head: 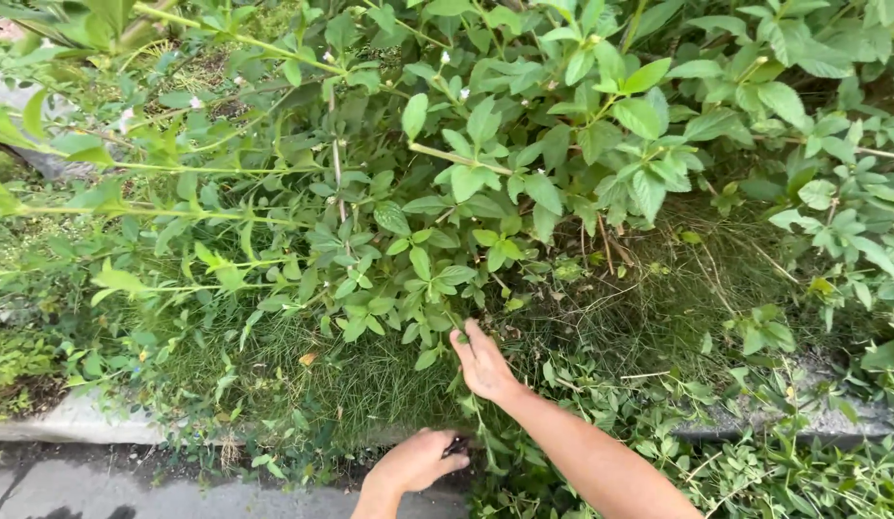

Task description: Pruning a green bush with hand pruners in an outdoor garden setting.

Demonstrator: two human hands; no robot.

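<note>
A leafy green shrub (437, 240) with small white flowers fills most of the view. My right hand (483, 363) reaches into its lower leaves, fingers closed on a thin green stem (479, 418) that runs down past the wrist. My left hand (413, 461) is lower, near the frame's bottom edge, and is closed around a small dark tool (457, 445). Only the tool's tip shows, close to the bottom of that stem. What kind of tool it is cannot be made out.
Fine grass (370, 380) and cut leafy trimmings (755, 461) lie under the shrub. A pale concrete kerb (72, 421) runs along the lower left, with wet grey pavement (130, 495) below it. Long arching branches (178, 168) stretch to the left.
</note>
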